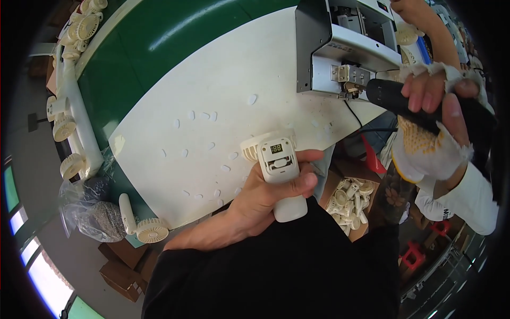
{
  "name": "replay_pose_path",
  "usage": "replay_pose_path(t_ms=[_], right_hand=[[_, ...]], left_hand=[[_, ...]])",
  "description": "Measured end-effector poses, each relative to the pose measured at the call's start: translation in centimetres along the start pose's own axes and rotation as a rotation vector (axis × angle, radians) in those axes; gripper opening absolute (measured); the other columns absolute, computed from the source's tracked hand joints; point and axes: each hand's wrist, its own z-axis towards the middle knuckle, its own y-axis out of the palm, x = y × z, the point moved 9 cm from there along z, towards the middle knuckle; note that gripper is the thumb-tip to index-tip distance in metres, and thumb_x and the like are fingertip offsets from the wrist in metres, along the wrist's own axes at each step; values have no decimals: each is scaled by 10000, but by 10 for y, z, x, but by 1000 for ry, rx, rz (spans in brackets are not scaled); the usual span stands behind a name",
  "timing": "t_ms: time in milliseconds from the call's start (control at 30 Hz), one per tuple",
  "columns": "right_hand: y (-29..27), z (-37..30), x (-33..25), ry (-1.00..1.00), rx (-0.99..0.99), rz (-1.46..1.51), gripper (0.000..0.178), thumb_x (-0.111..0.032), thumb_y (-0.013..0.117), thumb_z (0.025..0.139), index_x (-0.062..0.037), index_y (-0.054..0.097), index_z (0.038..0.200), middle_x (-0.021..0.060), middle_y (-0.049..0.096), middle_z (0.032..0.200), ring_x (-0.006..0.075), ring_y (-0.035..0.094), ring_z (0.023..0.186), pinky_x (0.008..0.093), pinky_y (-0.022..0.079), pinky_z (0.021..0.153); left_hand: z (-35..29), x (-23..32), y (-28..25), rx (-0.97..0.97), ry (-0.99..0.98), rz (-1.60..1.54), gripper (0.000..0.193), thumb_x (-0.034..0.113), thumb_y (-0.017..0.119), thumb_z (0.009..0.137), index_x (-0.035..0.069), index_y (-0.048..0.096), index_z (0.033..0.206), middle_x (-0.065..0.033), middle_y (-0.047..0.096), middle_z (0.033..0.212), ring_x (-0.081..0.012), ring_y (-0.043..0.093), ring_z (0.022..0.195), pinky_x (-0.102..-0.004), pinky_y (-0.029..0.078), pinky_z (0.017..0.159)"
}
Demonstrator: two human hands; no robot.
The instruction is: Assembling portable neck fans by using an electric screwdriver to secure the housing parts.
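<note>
My left hand (249,202) is closed around the handle of a cream handheld fan (289,209). The handle's face, with a small digital display and an open slot, is turned up; the fan head lies partly hidden beyond it. My right hand (435,117), in a white knit glove with bare fingertips, grips a black electric screwdriver (390,94). The screwdriver's tip end is at the front of a metal screw feeder (345,64); whether it touches a screw is too small to tell. Several small white oval pieces (252,99) are scattered over the white board (228,69).
A green surface (159,40) runs behind the board. Several fans (153,230) stand or lie along the left side, near a clear plastic bag (79,204). A cardboard box (366,228) of fan parts sits below right. Another person's arm (441,32) is behind the feeder.
</note>
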Motion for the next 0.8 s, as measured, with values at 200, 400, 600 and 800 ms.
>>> replay_pose_path(t_ms=[200, 400, 600, 800], right_hand=[[-5, 2, 20, 61, 18, 115, 167, -130, 493, 940, -179, 499, 1100, 25, 466, 784, 165, 479, 762, 369, 361, 844], [29, -27, -10, 181, 135, 70, 224, -216, 614, 848, -143, 485, 1017, -11, 467, 748, 139, 466, 711, 336, 349, 791], [20, -88, -69, -169, 314, 46, 380, -306, 646, 809, -142, 410, 1058, -11, 492, 756, 142, 481, 679, 334, 366, 760], [40, -86, -67, -65, 161, -39, 377, -285, 636, 837, -142, 400, 1094, 6, 516, 779, 154, 510, 698, 336, 390, 756]], left_hand=[[0, -7, 11, -100, -155, -65, 225, 248, 682, 942, 57, 572, 987, -16, 483, 693, -142, 495, 568, -295, 442, 557], [18, -29, 19, -229, -229, -77, 167, 181, 674, 946, 55, 573, 906, -27, 494, 650, -131, 492, 525, -296, 429, 491], [21, -40, 18, -266, -168, 98, 134, 128, 652, 948, 35, 582, 881, -44, 521, 659, -125, 503, 529, -284, 419, 467], [22, -37, 18, -239, -98, 118, 145, 152, 625, 950, 13, 596, 919, -25, 539, 600, -93, 488, 449, -269, 408, 427]])
